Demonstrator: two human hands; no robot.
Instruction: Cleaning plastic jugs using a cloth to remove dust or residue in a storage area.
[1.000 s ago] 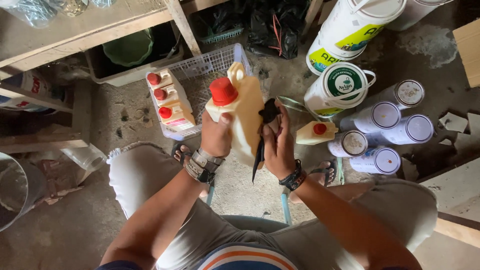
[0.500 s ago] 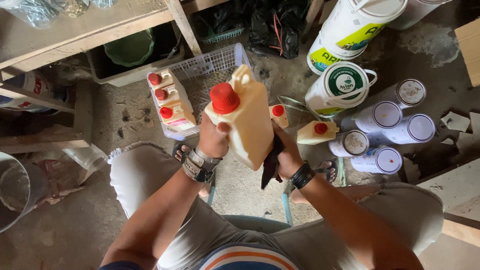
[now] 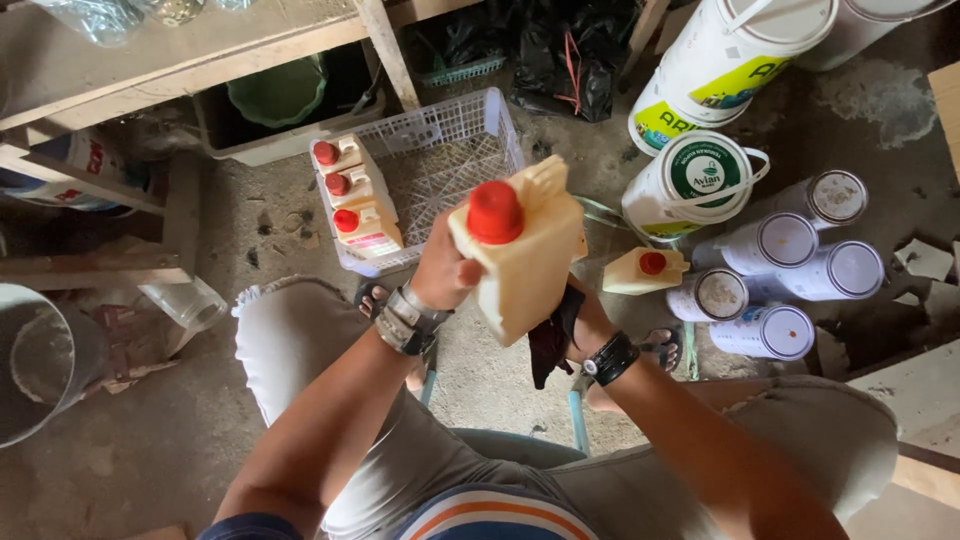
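Note:
My left hand [image 3: 442, 268] grips a cream plastic jug [image 3: 525, 255] with a red cap, held up over my knees. Under the jug's lower right side, my right hand [image 3: 588, 322] presses a dark cloth [image 3: 552, 340] against it; the jug hides most of its fingers. A white mesh basket [image 3: 455, 135] on the floor ahead holds three more red-capped jugs [image 3: 358, 200] along its left side. Another small cream jug [image 3: 645, 270] lies on the floor just right of the held one.
White paint buckets [image 3: 700, 180] and several upright cans with round lids [image 3: 790, 270] stand at the right. A wooden shelf frame [image 3: 180, 60] runs across the top left. A grey bucket [image 3: 35, 360] sits at the left edge. My knees fill the lower frame.
The jug has been lifted and tilted closer to the camera. My right hand with the cloth has slid from the jug's side down to its underside.

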